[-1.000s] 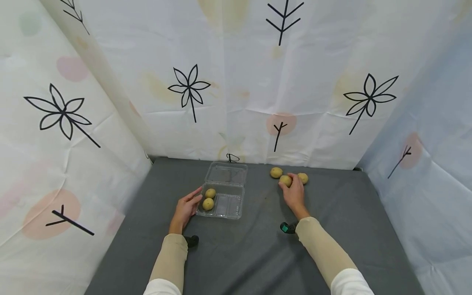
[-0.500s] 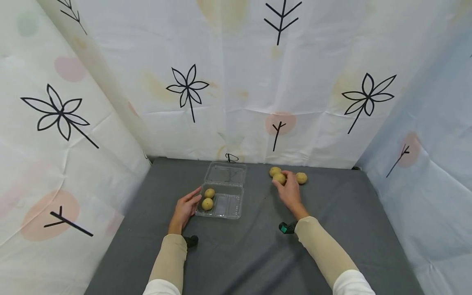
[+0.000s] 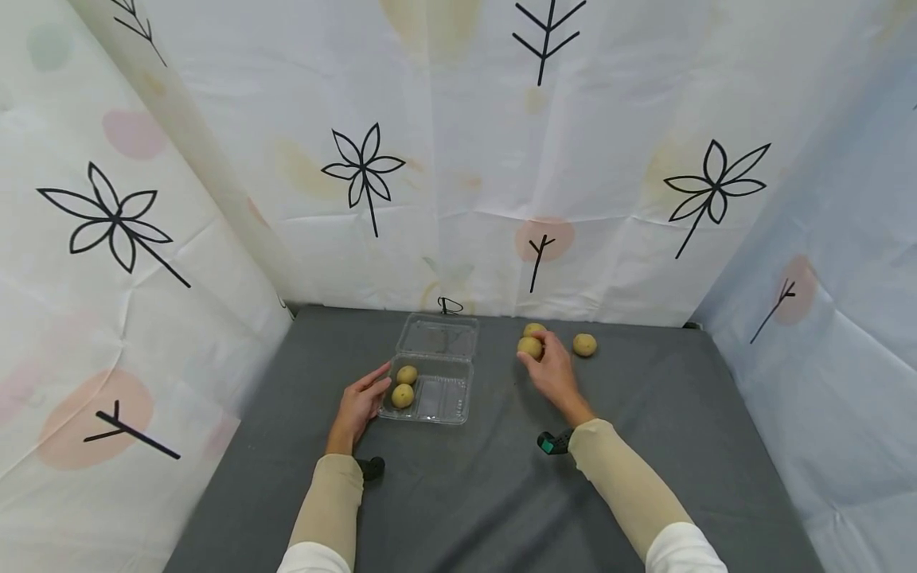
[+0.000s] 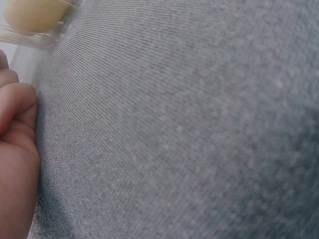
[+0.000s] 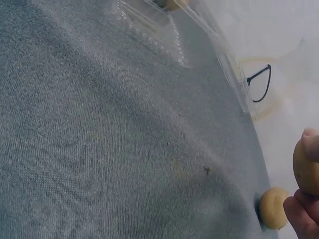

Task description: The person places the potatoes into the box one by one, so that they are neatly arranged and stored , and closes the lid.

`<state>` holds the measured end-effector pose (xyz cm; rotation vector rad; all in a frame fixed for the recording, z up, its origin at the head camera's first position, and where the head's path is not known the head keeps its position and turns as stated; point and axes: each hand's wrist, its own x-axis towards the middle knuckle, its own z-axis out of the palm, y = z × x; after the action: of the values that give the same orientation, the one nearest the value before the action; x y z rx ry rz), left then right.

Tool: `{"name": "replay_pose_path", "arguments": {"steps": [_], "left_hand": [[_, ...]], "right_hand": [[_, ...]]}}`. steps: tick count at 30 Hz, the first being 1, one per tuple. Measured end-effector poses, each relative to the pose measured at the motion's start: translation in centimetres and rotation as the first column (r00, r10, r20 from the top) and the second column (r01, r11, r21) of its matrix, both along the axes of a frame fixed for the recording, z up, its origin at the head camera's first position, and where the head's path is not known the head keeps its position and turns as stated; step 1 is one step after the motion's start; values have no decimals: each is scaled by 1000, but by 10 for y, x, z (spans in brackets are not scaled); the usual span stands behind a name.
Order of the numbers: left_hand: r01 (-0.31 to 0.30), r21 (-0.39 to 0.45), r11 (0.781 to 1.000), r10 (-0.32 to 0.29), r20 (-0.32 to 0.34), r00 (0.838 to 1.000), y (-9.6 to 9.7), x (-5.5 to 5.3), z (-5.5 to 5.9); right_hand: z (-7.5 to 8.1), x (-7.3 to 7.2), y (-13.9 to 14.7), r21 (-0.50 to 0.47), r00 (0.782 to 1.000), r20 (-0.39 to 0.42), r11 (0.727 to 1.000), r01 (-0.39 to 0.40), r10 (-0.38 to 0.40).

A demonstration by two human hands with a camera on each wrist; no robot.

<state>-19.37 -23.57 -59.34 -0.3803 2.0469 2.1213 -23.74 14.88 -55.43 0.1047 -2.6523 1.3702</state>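
An open clear plastic container (image 3: 444,399) with a hinged lid (image 3: 437,337) lies on the table. Two small potatoes, a front potato (image 3: 403,395) and a back potato (image 3: 407,375), sit along its left side. My left hand (image 3: 358,407) holds the container's left edge; the left wrist view shows only its bent fingers (image 4: 19,102) low beside the container. To the right, my right hand (image 3: 555,371) pinches another potato (image 3: 529,348) between thumb and fingers, overlapping a potato behind (image 3: 533,329). One more potato (image 3: 584,344) rests right of that hand.
The grey cloth-covered table (image 3: 458,493) ends at a patterned white curtain (image 3: 458,239) just behind the lid and potatoes. More curtain hangs on both sides. A dark wrist device (image 3: 555,442) is on my right wrist.
My right hand has moved left with the pinched potato, away from the rightmost potato and in front of the back one. The left hand and container have kept their place.
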Motion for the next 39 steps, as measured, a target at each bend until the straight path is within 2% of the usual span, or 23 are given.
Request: {"name": "replay_pose_path", "arguments": {"steps": [3, 6, 12, 17, 22, 30, 39], "left_hand": [[5, 17, 1000, -5, 4, 1000, 0, 2, 8], [7, 28, 1000, -7, 1, 1000, 0, 2, 9], [6, -5, 1000, -6, -21, 1000, -1, -2, -5], [-2, -21, 1000, 2, -32, 999, -4, -5, -15], [4, -15, 1000, -5, -33, 999, -4, -6, -17], [-5, -13, 1000, 4, -26, 1000, -4, -5, -15], [-1, -2, 1000, 1, -8, 1000, -5, -8, -16]], "right_hand": [[1, 0, -5, -1, 1000, -18, 1000, -24, 24], [4, 2, -11, -15, 998, -27, 998, -55, 54], [11, 8, -22, -60, 994, -20, 993, -105, 104], [15, 10, -31, -101, 996, -2, 990, -94, 94], [16, 13, -40, -85, 995, -16, 991, -103, 102], [17, 20, -53, -72, 982, -35, 980, -187, 185], [16, 25, -72, -76, 969, -19, 966, -247, 246]]}}
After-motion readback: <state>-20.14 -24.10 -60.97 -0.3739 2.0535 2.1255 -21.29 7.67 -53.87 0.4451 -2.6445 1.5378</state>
